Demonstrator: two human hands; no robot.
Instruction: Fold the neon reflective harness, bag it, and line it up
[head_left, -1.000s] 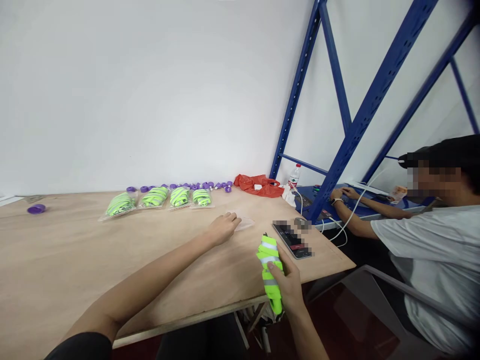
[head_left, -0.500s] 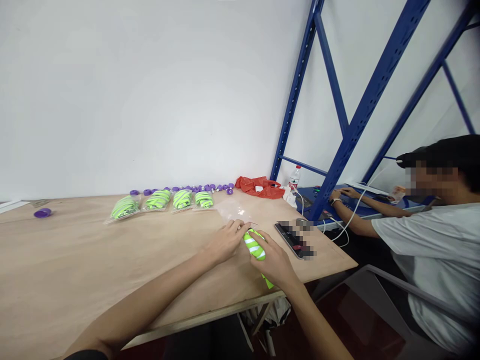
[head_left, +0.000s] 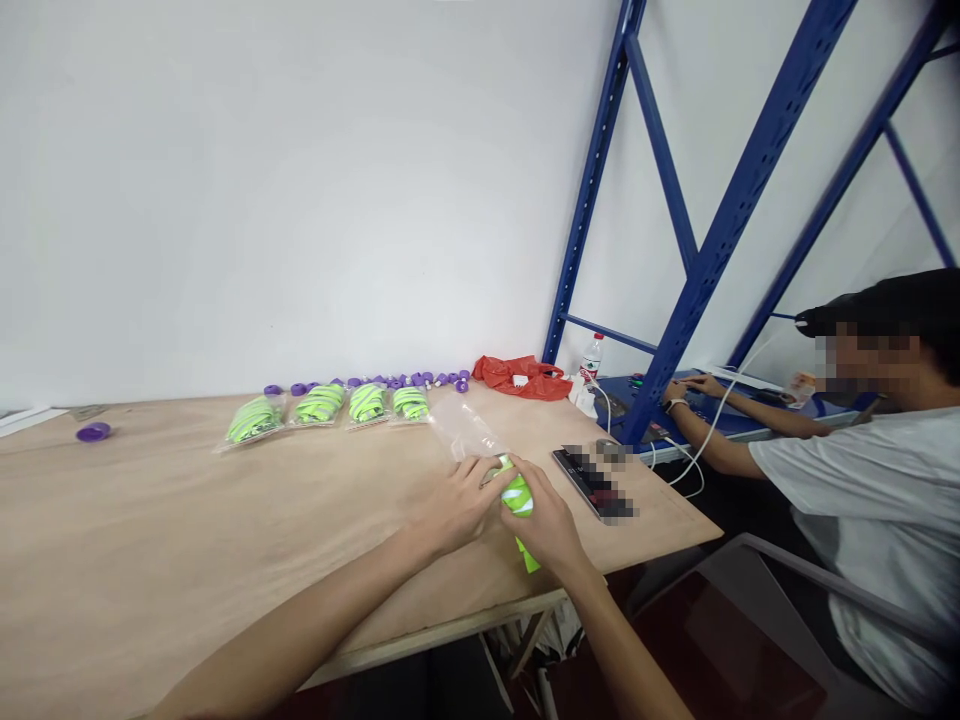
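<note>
A white wall (head_left: 300,180) fills most of what I see, and below it spreads a pale wooden table (head_left: 187,540). A blue metal frame (head_left: 750,170) leans across the right, with a co-worker (head_left: 892,520) in a white shirt sitting beyond it. Toward the table's far edge lies a crumpled red bag (head_left: 547,383). Nearer, a clear plastic bag (head_left: 461,425) stretches away from the person's two hands. The right hand (head_left: 547,520) is wrapped around a yellow-green striped bundle (head_left: 517,497), over the table's near part, a loose end hanging below. The left hand (head_left: 461,505) meets it at the bundle's tip, its fingers gripping the clear bag's near end. Four filled packets (head_left: 257,418) sit in a row to the left. A phone (head_left: 577,472) lies right of the hands; a bottle (head_left: 592,352) stands behind. Smallest are the purple pieces (head_left: 298,389) strung along the wall.
</note>
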